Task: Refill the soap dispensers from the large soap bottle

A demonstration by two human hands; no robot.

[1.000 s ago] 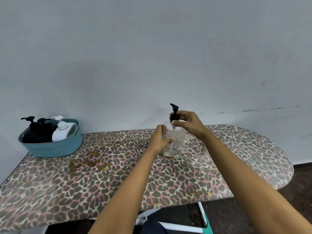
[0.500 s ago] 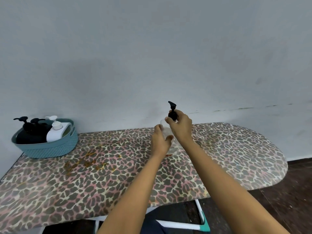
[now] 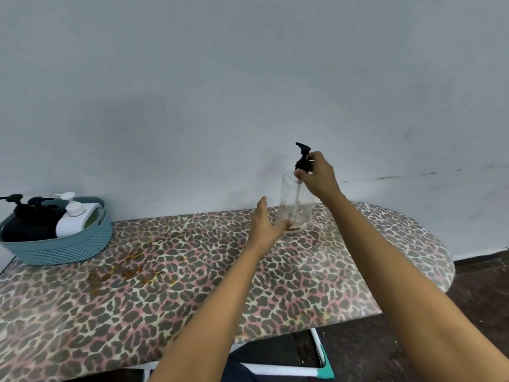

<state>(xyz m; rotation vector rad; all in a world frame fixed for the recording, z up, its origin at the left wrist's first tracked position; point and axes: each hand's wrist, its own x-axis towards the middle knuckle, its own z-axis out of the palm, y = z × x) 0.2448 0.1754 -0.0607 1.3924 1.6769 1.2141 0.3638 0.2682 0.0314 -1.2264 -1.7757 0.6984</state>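
Just changed, left hand [image 3: 264, 224]: it is letting go of the bottle it was wrapping half a second ago. Its fingers are now lying straight and apart, gripping nothing, and only the thumb side is touching the lower wall.
Ironing board [image 3: 192, 285]: it is carrying everything here under its leopard-print cover.
Clear dispenser [image 3: 296, 208]: it is standing upright near the far edge, right of the middle. It is looking almost empty, with a little brownish residue at the bottom.
Right hand [image 3: 316, 175]: it is pinching the collar of the black pump [image 3: 303, 161] and raising it, tilted, above the neck. The dip tube [image 3: 298, 194] is still hanging inside the bottle.
Meaning for the task: the pump seems to be coming free of the thread, so the opening step is finishing. No pouring is happening yet.
Basket [image 3: 63, 249]: it is sitting at the far left corner, holding black pump bottles [image 3: 27, 221] and a white pump bottle [image 3: 73, 219]. Which one is the large soap bottle I cannot tell.
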